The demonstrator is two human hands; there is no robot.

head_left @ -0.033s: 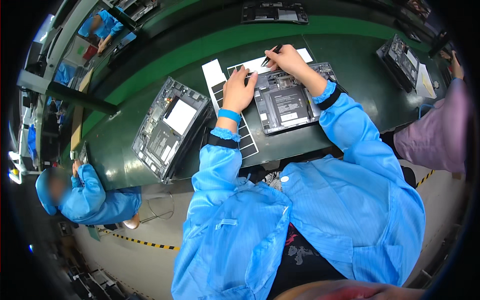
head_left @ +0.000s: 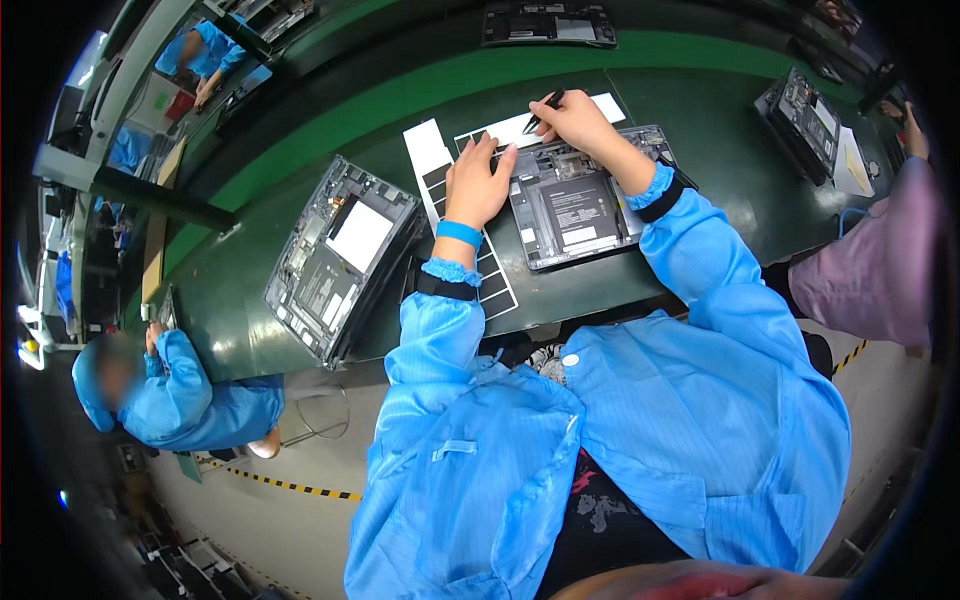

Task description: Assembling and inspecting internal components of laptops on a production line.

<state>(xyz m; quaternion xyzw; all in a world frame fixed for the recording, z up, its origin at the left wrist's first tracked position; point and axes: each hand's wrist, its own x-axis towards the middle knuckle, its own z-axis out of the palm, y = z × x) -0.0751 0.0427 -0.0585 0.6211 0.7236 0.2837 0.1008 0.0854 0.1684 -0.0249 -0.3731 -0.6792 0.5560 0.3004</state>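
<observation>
Hardly anything is shifting since earlier. 1 opened laptop [head_left: 575, 210] is lying on the desk [head_left: 715, 130], long axis running left-right, right end angling farther away. Right hand [head_left: 580, 122] is pinching tweezers [head_left: 553, 99] pointing near-left; left hand [head_left: 477, 190] is resting at the laptop's far-left corner, grip unclear.

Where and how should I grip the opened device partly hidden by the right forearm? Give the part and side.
I'd grip the opened device by its left and right rims, coming from the near side: it lies face up with bare inner parts showing, and its near edge is mostly uncovered. The right forearm hides part of the right rim.
</observation>
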